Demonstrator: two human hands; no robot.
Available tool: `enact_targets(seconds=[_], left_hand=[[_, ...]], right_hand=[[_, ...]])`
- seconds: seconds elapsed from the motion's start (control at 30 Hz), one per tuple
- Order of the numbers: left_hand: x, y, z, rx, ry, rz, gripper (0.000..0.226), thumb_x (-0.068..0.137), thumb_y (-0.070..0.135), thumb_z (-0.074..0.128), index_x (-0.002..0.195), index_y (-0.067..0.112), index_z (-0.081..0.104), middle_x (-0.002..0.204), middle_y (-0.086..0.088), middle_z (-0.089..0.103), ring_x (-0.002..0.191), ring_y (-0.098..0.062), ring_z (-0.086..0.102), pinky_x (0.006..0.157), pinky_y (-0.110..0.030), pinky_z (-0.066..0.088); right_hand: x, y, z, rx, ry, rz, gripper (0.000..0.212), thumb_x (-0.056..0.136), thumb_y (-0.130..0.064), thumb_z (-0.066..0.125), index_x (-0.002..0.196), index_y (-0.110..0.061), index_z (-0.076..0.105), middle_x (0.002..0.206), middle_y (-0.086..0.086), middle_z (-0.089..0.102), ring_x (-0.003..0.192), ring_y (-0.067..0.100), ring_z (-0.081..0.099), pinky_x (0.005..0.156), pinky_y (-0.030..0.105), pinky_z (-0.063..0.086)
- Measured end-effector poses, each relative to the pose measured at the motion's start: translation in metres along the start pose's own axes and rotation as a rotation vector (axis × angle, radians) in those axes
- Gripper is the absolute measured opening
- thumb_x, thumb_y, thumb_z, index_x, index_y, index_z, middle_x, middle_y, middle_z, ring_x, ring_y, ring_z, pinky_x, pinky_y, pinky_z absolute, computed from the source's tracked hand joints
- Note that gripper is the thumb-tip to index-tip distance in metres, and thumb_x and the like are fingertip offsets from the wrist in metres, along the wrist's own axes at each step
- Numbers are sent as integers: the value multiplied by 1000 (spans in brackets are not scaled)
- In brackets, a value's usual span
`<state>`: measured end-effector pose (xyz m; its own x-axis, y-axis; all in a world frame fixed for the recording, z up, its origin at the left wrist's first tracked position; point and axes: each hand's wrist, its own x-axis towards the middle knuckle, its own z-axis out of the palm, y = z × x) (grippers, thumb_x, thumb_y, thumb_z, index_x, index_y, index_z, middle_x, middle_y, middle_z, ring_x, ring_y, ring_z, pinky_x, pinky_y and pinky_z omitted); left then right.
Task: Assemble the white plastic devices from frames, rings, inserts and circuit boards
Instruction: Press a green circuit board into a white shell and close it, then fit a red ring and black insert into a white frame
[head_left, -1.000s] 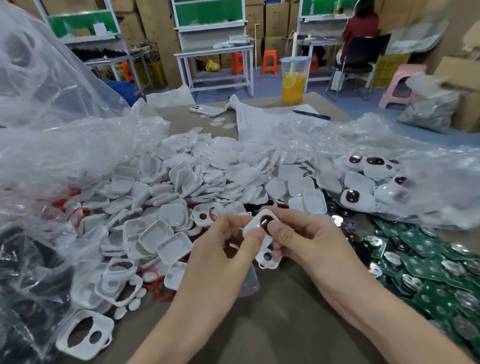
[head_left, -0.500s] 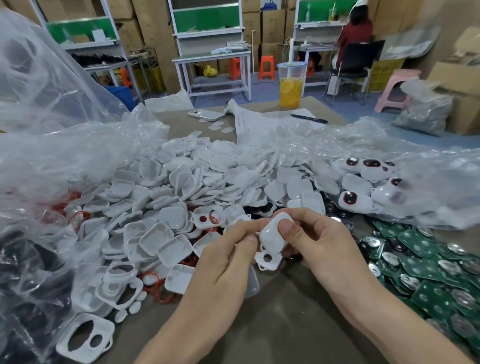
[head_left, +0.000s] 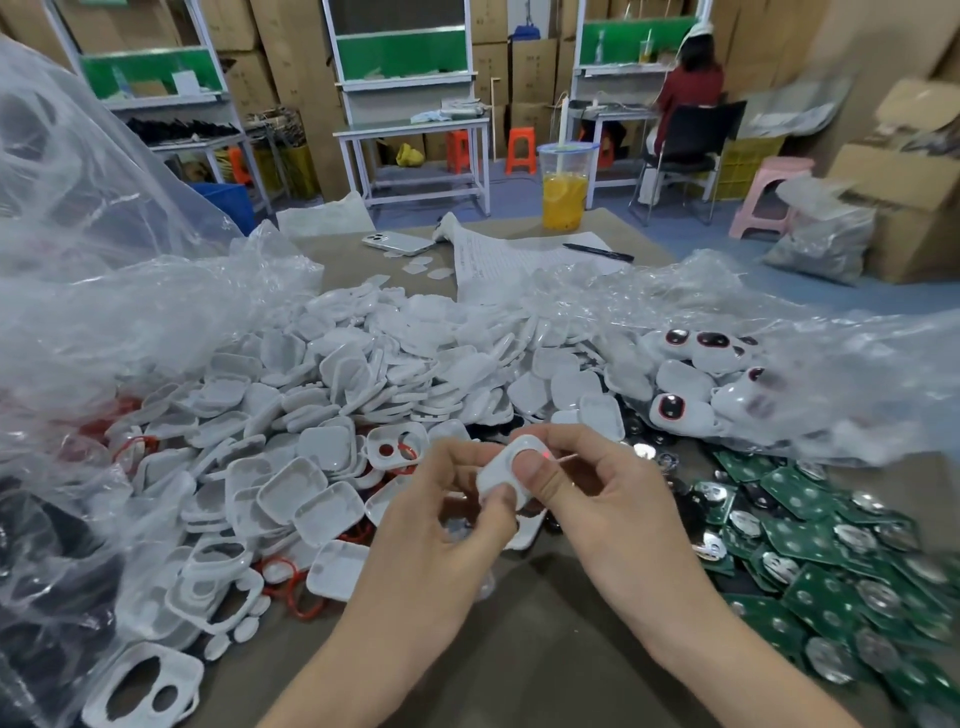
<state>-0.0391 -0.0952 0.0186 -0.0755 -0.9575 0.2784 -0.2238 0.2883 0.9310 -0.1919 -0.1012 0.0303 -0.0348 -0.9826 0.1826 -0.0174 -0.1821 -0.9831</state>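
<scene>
Both hands grip one white device (head_left: 503, 469) above the near middle of the counter (head_left: 524, 654). The left hand (head_left: 441, 525) pinches its near end, and the right hand (head_left: 602, 499) presses its thumb on the top face, with fingers curled behind. A small red spot shows beside this thumb; I cannot tell what it is.

I think the case is being pressed closed. If the thumb pushes only on one side, the edge may close unevenly and leave a gap, or squeeze a part inside. The plastic looks smooth, so the device could also slip out and fall into the pile of white shells (head_left: 332, 395) just beyond, where it would be hard to find. The green circuit boards (head_left: 831, 551) lie at the right, close to the right forearm, and it could push them around.
</scene>
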Motion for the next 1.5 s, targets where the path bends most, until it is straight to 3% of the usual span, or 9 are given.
enact_targets(seconds=[0.23, 0.4, 0.57, 0.73, 0.9, 1.07, 1.23, 1.33, 1.5], left_hand=[[-3, 11, 8, -92, 96, -19, 19, 84, 52, 74, 102, 50, 70, 89, 9, 75, 76, -6, 70, 68, -11, 50], [4, 23, 32, -142, 72, -25, 18, 86, 45, 74, 97, 60, 70, 76, 7, 70, 67, -6, 64, 66, -19, 52], [19, 34, 39, -82, 20, -85, 21, 92, 40, 63, 100, 59, 69, 67, 13, 66, 60, -4, 58, 55, -13, 45], [70, 48, 62, 0, -90, -84, 24, 101, 26, 54, 100, 37, 75, 65, 11, 60, 63, -5, 56, 60, -20, 50], [118, 71, 98, -283, -326, -184, 21, 106, 11, 47, 88, 13, 57, 101, -14, 63, 81, -13, 75, 79, -24, 60], [79, 49, 55, -120, -66, -78, 23, 106, 19, 48, 123, 27, 61, 112, 9, 73, 92, -8, 74, 75, -16, 56], [7, 7, -1, 212, 152, 78, 53, 99, 4, 55, 105, 56, 65, 100, 20, 72, 86, -4, 69, 74, -19, 55], [-2, 3, -17, 431, 219, 225, 55, 91, -3, 59, 109, 49, 65, 99, 21, 69, 91, -3, 65, 64, -9, 47], [0, 2, -21, 547, 236, 286, 44, 88, -6, 64, 110, 32, 69, 104, 24, 64, 99, 7, 60, 78, -2, 42]], right_hand=[[5, -3, -11, 3, 53, -80, 21, 95, -46, 59, 114, -42, 67, 103, -17, 71, 93, -1, 67, 76, 8, 47], [21, 0, -31, 184, 316, -8, 31, 103, -8, 47, 109, -32, 67, 88, -11, 71, 80, 3, 67, 78, 21, 56], [24, -1, -37, 344, 422, 61, 34, 102, 0, 40, 110, -25, 63, 83, -8, 70, 79, 7, 67, 72, 19, 55], [15, -4, -34, -45, 524, -168, 33, 100, -11, 43, 93, -40, 55, 96, -19, 61, 96, 3, 59, 76, 14, 42], [9, -4, -25, -301, 497, -374, 19, 91, -28, 35, 97, -41, 46, 103, -25, 51, 104, 5, 51, 83, 14, 36], [9, 1, -25, -486, 393, -474, 25, 90, -12, 43, 102, -32, 53, 100, -18, 53, 97, 4, 49, 86, 18, 37], [10, 3, -24, -635, 339, -499, 25, 90, -19, 38, 105, -29, 56, 101, -16, 53, 96, 4, 46, 88, 20, 37], [10, 7, -26, -659, 324, -493, 27, 90, -20, 37, 106, -35, 53, 103, -18, 52, 97, 5, 47, 88, 24, 39], [6, -7, -36, -651, 468, -567, 28, 90, -16, 41, 106, -25, 61, 103, -15, 53, 96, 11, 51, 83, 39, 49]])
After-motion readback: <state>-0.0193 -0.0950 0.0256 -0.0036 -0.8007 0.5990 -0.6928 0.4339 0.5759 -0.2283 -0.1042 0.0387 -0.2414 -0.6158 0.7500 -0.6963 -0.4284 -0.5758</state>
